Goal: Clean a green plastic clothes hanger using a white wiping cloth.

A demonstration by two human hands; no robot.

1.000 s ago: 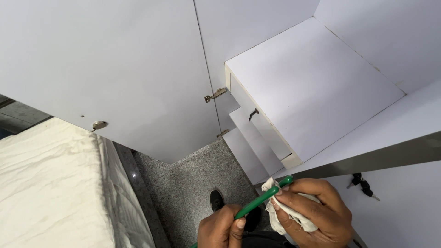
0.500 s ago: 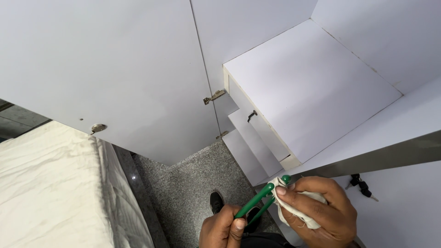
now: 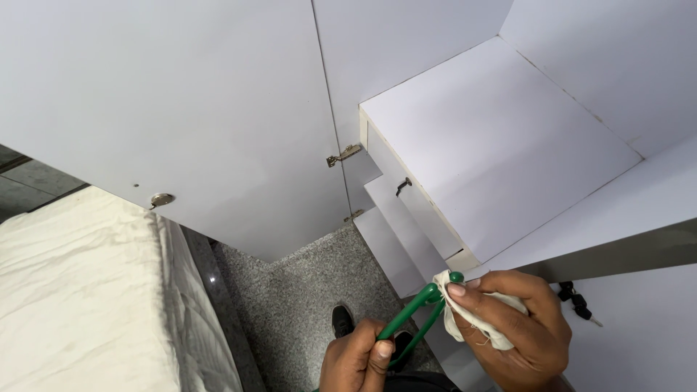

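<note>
- White wardrobe (image 3: 218,109) w/ open shelves (image 3: 501,145), speckled floor (image 3: 305,290) below.
- Green hanger (image 3: 414,319) low centre, btwn your hands.
- Left hand (image 3: 356,359) fingers closed round its lower part.
- Right hand (image 3: 515,327) pinches cloth (image 3: 465,319) against its top.
- Mattress (image 3: 80,290) at left; keys (image 3: 577,301) hang at right.

My left grip (image 3: 357,359) pinches a green hanger (image 3: 414,319), tilted up to the right; my right grip (image 3: 517,328) presses a crumpled white cloth (image 3: 472,319) around its upper end.
</note>
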